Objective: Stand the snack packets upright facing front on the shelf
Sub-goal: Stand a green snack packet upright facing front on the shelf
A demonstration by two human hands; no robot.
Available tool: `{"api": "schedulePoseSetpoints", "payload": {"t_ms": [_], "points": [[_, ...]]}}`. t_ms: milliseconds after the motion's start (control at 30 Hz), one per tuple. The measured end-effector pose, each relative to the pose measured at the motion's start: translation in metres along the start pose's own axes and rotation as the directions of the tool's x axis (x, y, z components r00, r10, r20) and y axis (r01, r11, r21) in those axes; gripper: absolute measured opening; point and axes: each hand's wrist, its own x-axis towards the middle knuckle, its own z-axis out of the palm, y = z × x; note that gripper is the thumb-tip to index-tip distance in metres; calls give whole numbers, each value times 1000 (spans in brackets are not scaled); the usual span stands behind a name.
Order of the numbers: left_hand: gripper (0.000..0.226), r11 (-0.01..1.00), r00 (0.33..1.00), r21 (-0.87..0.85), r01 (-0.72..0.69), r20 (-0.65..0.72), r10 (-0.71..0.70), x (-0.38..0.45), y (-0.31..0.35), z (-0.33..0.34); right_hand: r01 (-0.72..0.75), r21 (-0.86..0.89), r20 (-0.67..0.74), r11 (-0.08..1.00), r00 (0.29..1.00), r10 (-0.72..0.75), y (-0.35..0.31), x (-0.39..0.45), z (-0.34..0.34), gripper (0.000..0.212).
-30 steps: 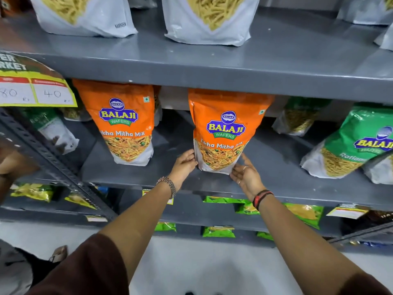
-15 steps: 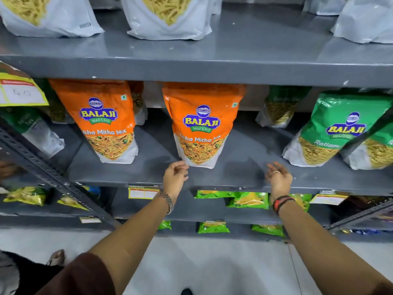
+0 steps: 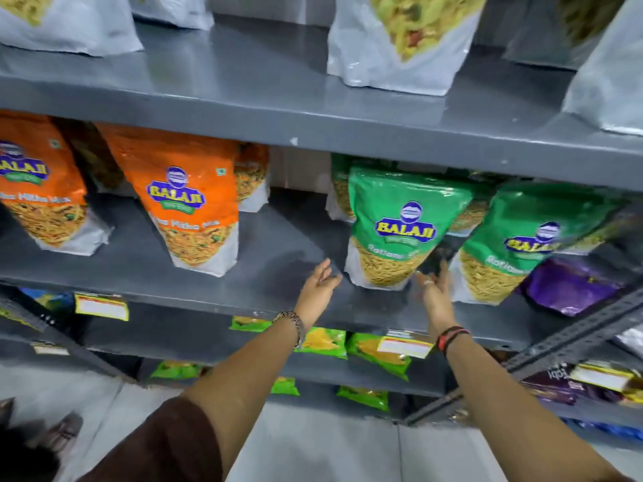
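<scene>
Green packet (image 3: 400, 231) flanked by open left hand (image 3: 318, 287), right hand (image 3: 435, 290).

Grey shelf (image 3: 285, 252) carries upright orange packets (image 3: 188, 213) and green packets (image 3: 400, 231) (fronts forward).

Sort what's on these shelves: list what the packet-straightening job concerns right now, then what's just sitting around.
In the job:
left hand, open, beside the packet
right hand, open, at its lower right edge
green packet
second green packet
middle shelf

Just sitting around:
orange packets
white packets above
purple packet
price label
</scene>
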Motion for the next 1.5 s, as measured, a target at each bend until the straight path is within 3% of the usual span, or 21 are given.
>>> {"api": "schedulePoseSetpoints", "payload": {"t_ms": [133,200,300,433,533,633,800,1233,1333,1433,1500], "points": [[70,952,995,306,26,88,-55,13,7,39,-35,-40,128,999,991,40,-3,11,-8,59],[69,944,998,329,10,60,-32,18,11,47,-84,34,151,996,985,78,1,14,-5,58],[62,958,997,282,-45,68,27,21,16,46,-78,71,152,994,986,67,6,18,-1,54],[56,982,999,186,-7,49,-2,18,15,30,-104,73,180,992,980,89,12,8,11,54],[38,996,1000,83,14,-5,-14,14,15,15,-112,85,212,990,973,92,10,0,25,52],[43,994,996,-79,73,-37,-77,15,19,2,-124,114,222,986,970,97,9,-2,38,52],[45,974,992,-201,108,-40,-118,14,22,-11,-103,128,215,986,974,74,11,0,49,52],[43,961,990,-238,139,19,-139,23,17,-10,-103,99,127,990,988,90,15,-5,50,48],[31,965,989,-240,106,-79,-128,21,15,-8,-87,32,84,996,993,84,17,-4,47,45],[24,977,932,-191,90,-330,-151,12,6,0,-15,-26,-58,1000,998,13,22,-11,29,39],[5,968,907,-218,127,-369,-203,3,1,13,54,-85,-186,995,980,-69,29,-18,5,41]]}}
